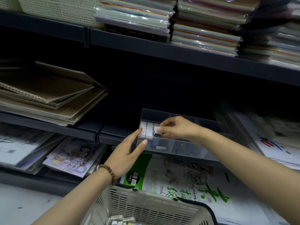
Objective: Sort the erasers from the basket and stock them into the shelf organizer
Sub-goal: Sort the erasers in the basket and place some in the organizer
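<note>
Head view shows the task well begun but not finished. The clear shelf organizer (186, 148) sits on the shelf (81, 132), and its far-left compartment already holds neat rows of white erasers (146, 130). The right hand (175, 127) pinches one more eraser (157, 129) just beside those rows. The left hand (128, 153) lies flat with straight fingers against the organizer's left wall. More loose erasers (121, 219) wait in the near basket (162, 200), so sorting likely goes on.
</note>
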{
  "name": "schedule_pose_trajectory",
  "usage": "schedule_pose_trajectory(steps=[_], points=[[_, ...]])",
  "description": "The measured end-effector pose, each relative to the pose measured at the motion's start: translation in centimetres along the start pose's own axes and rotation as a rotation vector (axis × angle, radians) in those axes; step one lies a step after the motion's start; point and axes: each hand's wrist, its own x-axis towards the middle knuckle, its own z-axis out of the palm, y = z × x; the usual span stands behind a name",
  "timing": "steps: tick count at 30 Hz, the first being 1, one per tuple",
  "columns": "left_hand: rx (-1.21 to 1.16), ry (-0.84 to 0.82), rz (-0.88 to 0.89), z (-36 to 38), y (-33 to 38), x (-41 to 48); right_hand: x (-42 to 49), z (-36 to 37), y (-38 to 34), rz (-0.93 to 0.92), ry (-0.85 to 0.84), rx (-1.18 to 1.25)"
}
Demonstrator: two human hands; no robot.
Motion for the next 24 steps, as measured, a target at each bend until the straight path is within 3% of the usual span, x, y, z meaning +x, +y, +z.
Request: schedule_pose_trajectory(steps=[2,10,24], points=[[-0.046,0.008,-0.008,-0.1,0.1,0.0,0.2,-0.2,-0.3,0.097,-0.024,0.06],[-0.272,0.048,-0.087,-0.7,0.2,0.5,1.9,0.0,-1.9,0.317,-0.106,-0.071],[-0.237,0.053,-0.112,-0.9,0.1,0.4,2.8,2.4,-3.0,0.331,-0.077,-0.114]])
